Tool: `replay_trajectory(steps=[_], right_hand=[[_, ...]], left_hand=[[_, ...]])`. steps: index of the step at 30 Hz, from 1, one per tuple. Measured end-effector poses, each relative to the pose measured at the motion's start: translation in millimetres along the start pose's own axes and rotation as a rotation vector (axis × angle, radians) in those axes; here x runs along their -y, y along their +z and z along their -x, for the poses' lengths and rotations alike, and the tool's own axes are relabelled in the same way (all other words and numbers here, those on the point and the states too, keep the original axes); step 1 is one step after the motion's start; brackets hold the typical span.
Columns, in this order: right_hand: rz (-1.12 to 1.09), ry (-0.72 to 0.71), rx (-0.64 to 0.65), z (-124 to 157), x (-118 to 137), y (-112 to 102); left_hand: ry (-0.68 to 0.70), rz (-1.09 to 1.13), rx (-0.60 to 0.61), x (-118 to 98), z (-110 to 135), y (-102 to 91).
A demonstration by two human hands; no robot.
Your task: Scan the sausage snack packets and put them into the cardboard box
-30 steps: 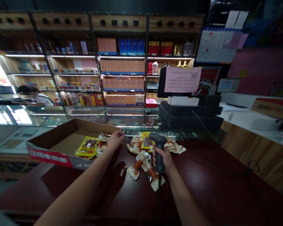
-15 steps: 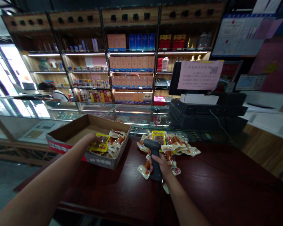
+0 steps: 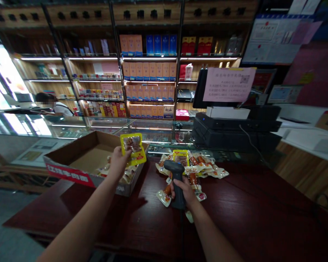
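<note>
My left hand (image 3: 118, 162) pinches a yellow-edged snack packet (image 3: 133, 148) by its lower left side, raised above the right part of an open cardboard box (image 3: 68, 171). Several other packets (image 3: 127, 175) lie inside that box, partly covered by my hand. Wrapped round the handle of a dark barcode scanner (image 3: 177, 189) is my right hand (image 3: 184, 191); the scanner's head points away from me. Behind and around the scanner spreads a pile of clear-wrapped brown snacks (image 3: 205, 165), with another yellow packet (image 3: 180, 157) on top at the back.
The dark red table (image 3: 235, 218) carries the box and pile. Behind it runs a glass display counter (image 3: 153, 127), with a till and monitor (image 3: 200, 89) at the right. A person (image 3: 53, 105) sits far left. Shelves of boxed goods (image 3: 149, 71) line the wall.
My left hand has lifted the yellow packet up and right, out of the box. My right hand keeps the scanner in nearly the same place. The view has shifted slightly.
</note>
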State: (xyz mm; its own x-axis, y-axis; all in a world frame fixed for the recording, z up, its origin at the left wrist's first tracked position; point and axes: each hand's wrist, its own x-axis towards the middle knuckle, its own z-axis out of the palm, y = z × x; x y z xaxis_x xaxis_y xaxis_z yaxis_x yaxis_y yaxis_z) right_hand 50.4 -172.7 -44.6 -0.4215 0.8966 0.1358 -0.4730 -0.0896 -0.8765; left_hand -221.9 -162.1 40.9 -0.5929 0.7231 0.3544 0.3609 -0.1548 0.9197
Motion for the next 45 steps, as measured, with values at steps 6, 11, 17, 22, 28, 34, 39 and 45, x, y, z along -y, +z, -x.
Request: replay_trajectory(steps=[6, 11, 17, 22, 28, 34, 39, 45], right_hand=[[0.018, 0.015, 0.045, 0, -4, -2], [0.041, 0.029, 0.048, 2, -3, 1], [0.165, 0.061, 0.034, 3, -1, 4], [0.209, 0.068, 0.043, 2, -3, 4], [0.205, 0.057, 0.043, 2, -3, 5], [0.194, 0.057, 0.039, 0, -6, 3], [0.146, 0.067, 0.039, -1, -5, 2], [0.044, -0.030, -0.128, -2, 18, -8]], left_hand=[[-0.042, 0.401, 0.262, 44, 87, 60.9], [-0.178, 0.416, 0.174, 82, 98, 71.9], [-0.238, 0.439, 0.170, 104, 92, 75.6], [-0.225, 0.459, 0.185, 100, 95, 74.3], [-0.179, 0.197, 0.077, 89, 94, 68.8], [-0.192, 0.349, 0.166, 94, 94, 72.4], [-0.231, 0.381, 0.157, 98, 92, 73.1], [-0.321, 0.490, 0.201, 80, 92, 79.9]])
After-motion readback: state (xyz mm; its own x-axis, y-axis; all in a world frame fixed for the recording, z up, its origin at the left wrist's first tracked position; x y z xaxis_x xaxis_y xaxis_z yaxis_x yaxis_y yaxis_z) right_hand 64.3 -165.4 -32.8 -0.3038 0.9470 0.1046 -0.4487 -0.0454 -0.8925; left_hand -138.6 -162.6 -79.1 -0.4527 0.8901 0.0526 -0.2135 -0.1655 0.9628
